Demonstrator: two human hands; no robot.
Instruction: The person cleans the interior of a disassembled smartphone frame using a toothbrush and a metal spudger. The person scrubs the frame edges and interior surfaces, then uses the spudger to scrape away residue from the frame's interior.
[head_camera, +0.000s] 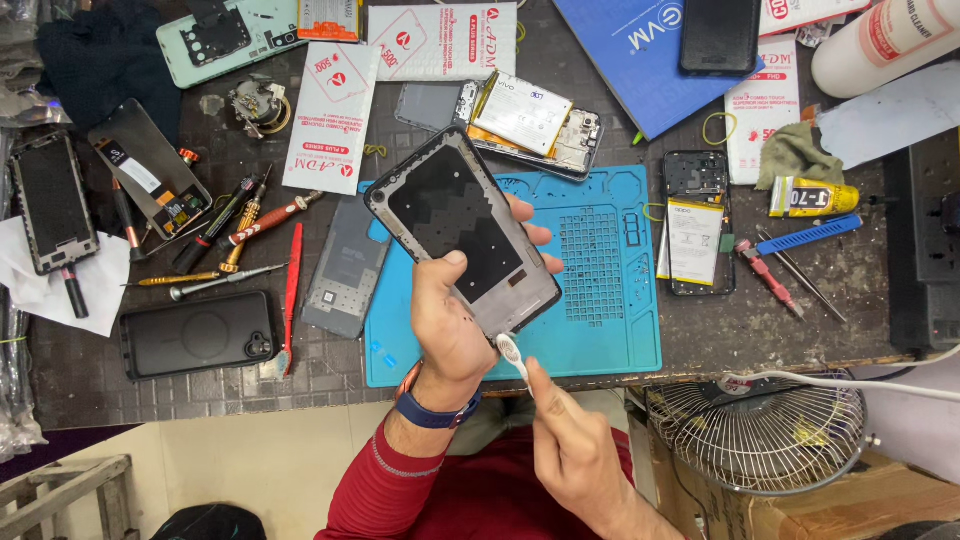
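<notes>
We are working over a dark counter (760, 330) crowded with phone parts. Directly beyond our hands, a blue silicone mat (600, 290) is lying flat on it. We are holding a phone frame (462, 232) tilted above the mat's near left part, its dark inner side facing us. Our left hand (450, 320) is clamped on the frame, thumb pressing across its face and fingers wrapping behind its right edge. Our right hand (575, 450) is sitting just below the left, closed in a pinch on a small white tool (512, 355), whose tip is touching the frame's lower corner. The two hands are close together but not touching. Left of the left hand, a black phone (198, 333) is lying face down, and a row of screwdrivers (235, 225) is lying beyond it. Right of the right hand, a wire fan guard (765, 435) is sticking out below the counter's edge. Farther right, beyond it, a yellow glue tube (815, 197) is resting.
</notes>
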